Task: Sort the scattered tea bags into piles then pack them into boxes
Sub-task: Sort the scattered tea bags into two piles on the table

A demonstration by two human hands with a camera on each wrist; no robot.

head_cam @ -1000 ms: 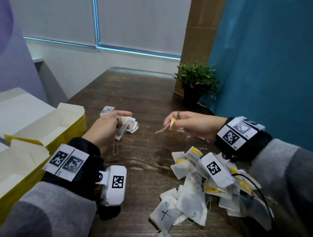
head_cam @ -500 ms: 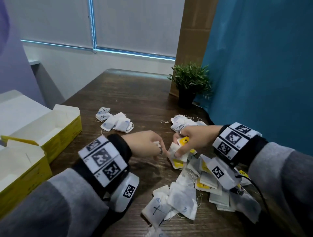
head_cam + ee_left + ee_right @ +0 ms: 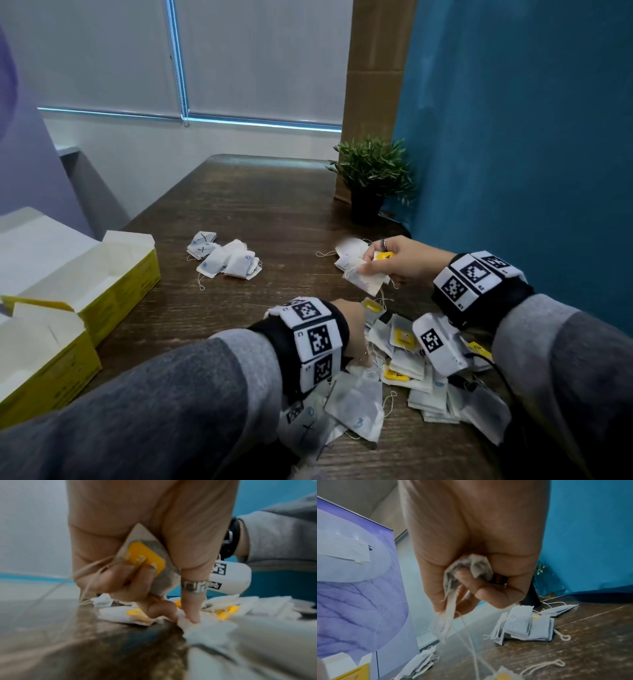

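A heap of scattered tea bags (image 3: 407, 363), white with yellow tags, lies at the near right of the table. My left hand (image 3: 359, 353) reaches into it. In the left wrist view my left hand (image 3: 185, 618) keeps one yellow-tagged tea bag (image 3: 145, 559) tucked under curled fingers, while thumb and ringed forefinger pinch a white bag on the table. My right hand (image 3: 368, 265) grips a tea bag (image 3: 366, 281) just over a small sorted pile (image 3: 349, 253). In the right wrist view that bag (image 3: 469, 565) is bunched in the fingers and hangs down.
Another sorted pile (image 3: 226, 260) lies at mid-table, left of the hands. Two open yellow boxes (image 3: 113, 294) (image 3: 51, 373) stand at the left edge. A small potted plant (image 3: 371, 178) stands at the far right by the blue wall.
The hands, which met at the heap's edge, have parted. My right hand carried a bag away to the far right pile. My left hand moved deeper into the heap.
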